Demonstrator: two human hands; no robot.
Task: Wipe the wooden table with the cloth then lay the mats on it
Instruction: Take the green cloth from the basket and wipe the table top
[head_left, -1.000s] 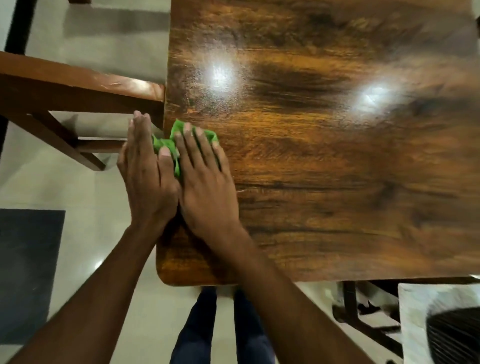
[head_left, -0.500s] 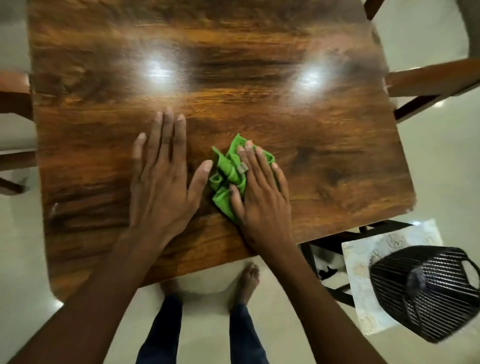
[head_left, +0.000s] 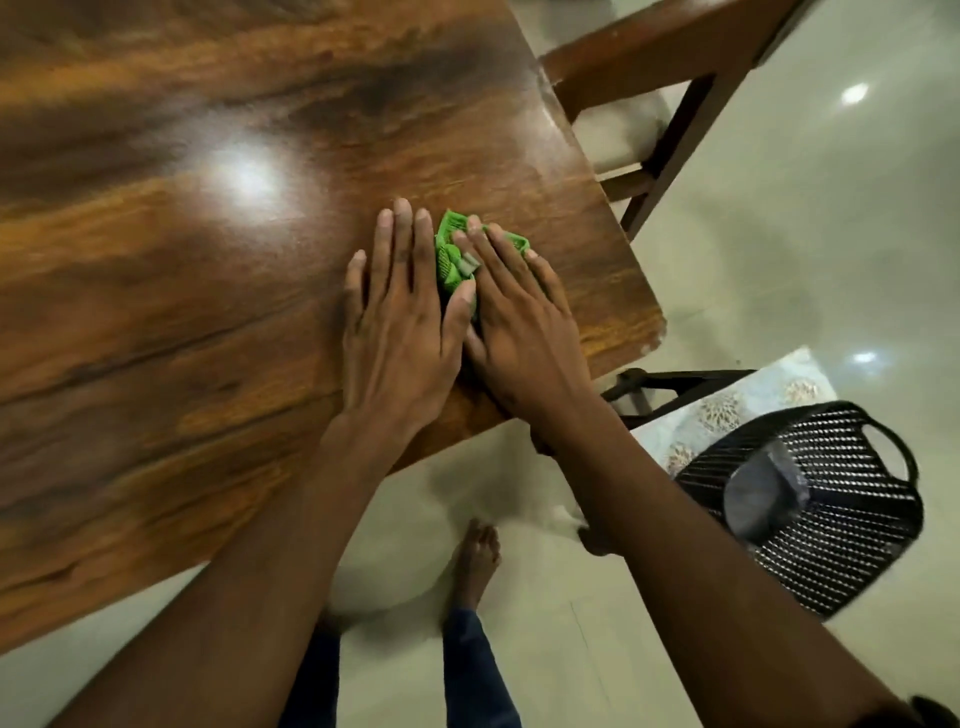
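Observation:
A crumpled green cloth (head_left: 450, 257) lies on the glossy wooden table (head_left: 182, 270), near its right end. My right hand (head_left: 519, 322) presses flat on the cloth with straight fingers. My left hand (head_left: 397, 322) lies flat on the wood just to the left, its thumb touching the cloth. Most of the cloth is hidden under the two hands. A pale patterned mat (head_left: 727, 415) shows on a surface to the lower right, partly under a black basket.
A black woven basket (head_left: 831, 509) with a grey item inside sits at the lower right. A wooden chair (head_left: 665, 67) stands at the table's right end. The table's right corner (head_left: 652, 332) is close to my right hand. My bare feet are on the pale tiled floor below.
Both hands and the cloth have slid from the table's left edge across to its right end. My left hand, apart half a second ago, is again beside the cloth.

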